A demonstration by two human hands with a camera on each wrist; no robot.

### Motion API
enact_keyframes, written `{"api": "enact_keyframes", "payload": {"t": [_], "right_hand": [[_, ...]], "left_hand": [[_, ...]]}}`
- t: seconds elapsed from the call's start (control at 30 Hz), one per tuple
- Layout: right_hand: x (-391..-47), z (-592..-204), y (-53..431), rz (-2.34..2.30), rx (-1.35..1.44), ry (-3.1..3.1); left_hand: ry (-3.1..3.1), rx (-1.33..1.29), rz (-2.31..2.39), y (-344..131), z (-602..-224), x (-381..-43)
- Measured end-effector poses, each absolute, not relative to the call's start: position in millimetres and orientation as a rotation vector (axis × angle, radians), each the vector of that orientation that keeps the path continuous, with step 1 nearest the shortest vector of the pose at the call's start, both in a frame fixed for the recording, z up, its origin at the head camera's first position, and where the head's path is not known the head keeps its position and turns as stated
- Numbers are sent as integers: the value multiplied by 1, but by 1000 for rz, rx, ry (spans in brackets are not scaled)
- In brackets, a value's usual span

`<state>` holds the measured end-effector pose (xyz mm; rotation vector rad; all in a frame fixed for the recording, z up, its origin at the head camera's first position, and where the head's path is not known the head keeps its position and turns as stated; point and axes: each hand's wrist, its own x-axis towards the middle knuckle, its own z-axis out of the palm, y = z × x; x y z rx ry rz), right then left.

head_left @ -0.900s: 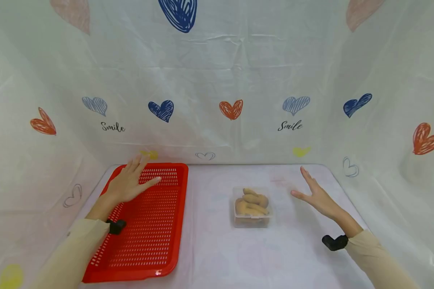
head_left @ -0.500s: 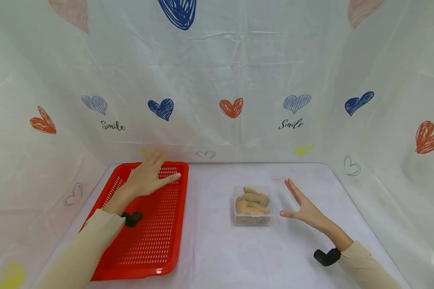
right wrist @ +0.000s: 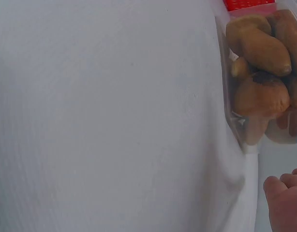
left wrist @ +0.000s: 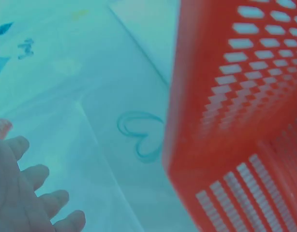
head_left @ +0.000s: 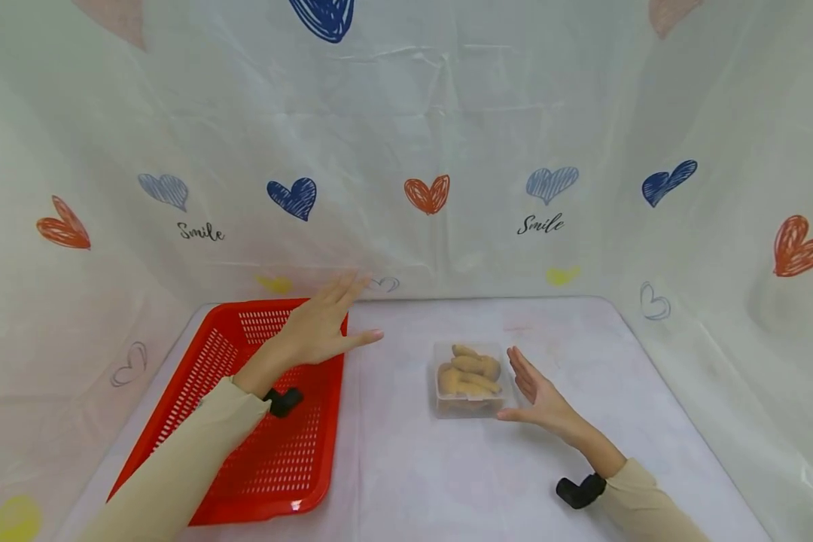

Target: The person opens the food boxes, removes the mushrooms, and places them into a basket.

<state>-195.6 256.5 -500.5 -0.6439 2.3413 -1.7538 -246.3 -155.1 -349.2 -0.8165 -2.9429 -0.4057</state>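
A clear plastic box (head_left: 469, 408) stands right of the table's middle, filled with several brownish-yellow, knobbly pieces (head_left: 473, 373) that look like ginger or small root vegetables. My right hand (head_left: 540, 399) is just to its right, thumb and fingers spread apart on that side, fingertips close to the wall. In the right wrist view the fingertips show below the box (right wrist: 230, 96). My left hand (head_left: 317, 324) hovers over the far right part of a red perforated plastic basket (head_left: 321, 482), fingers straight, thumb pointing right past the rim. Nothing is held in it.
The basket takes up the left side of the white table (head_left: 406, 474). A white sheet (head_left: 366, 113) printed with hearts hangs behind and along both sides. A black wrist camera (head_left: 580, 491) sits on each wrist.
My left hand has moved right across the basket toward its right rim. My right hand has come left and down, from well right of the box to close beside it. The box stays put.
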Motion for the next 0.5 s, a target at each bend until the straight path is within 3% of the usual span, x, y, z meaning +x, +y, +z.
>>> {"api": "enact_keyframes", "payload": {"t": [0.5], "right_hand": [[-200, -518, 233, -1871, -553, 2273]], "left_hand": [[-2933, -1074, -338, -95, -363, -248]]}}
